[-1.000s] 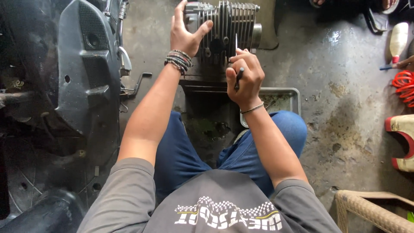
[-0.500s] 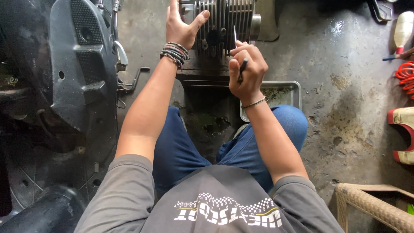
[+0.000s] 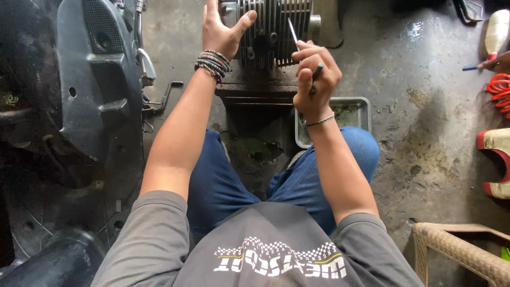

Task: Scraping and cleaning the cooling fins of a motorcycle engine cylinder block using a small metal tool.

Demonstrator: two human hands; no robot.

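The left hand (image 3: pixel 220 29) is still bracing the finned engine block (image 3: pixel 276 32) at the floor's far edge, fingers spread over its side. The right hand (image 3: pixel 313 74), closed around a thin tool (image 3: pixel 292 31), is staying raised, tip now closer to the fins.

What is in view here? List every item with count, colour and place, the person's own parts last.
finned engine cylinder: one, grey metal, top centre on the floor
thin tool: one, pale blade with dark handle, in the right hand
metal tray: one, grey, beside the right knee
motorcycle body panel: one, black, left
bottle: one, cream, top right
coiled hose: one, red, right edge
wicker stool: one, tan, lower right
concrete floor: grey, stained
left hand: on the cylinder's left side, beaded bracelets at the wrist
right hand: gripping the thin tool against the cylinder
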